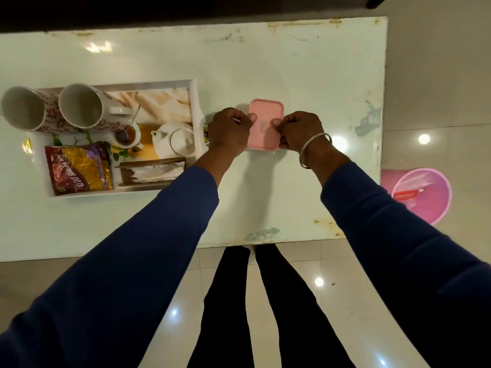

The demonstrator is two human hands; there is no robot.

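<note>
Two hands, one box: a person in dark blue sleeves stands at a scuffed white table [265, 62] and grips a single pink box [265, 123] from both sides. The box sits on the table just right of the frame's centre, directly between the hands. The left hand [229, 131] is clamped on its left edge and the right hand [303, 131] on its right edge. Both have curled fingers and a thumb laid on the lid. The box is rectangular with rounded corners, pale pink all over, and its flat lid is on (what it holds cannot be seen). One silver bangle [313, 147] circles the right wrist.

At centre left of the frame, just beside the left hand, lies one white tray [195, 102]. It carries two tall white mugs [26, 110] with a red flower pattern, standing side by side at its far end. Nearer the person are one snack packet [79, 168] and one napkin holder [151, 171]. On the tiled floor at the right edge of the frame stands one pink bin [430, 203], well apart from the box.
</note>
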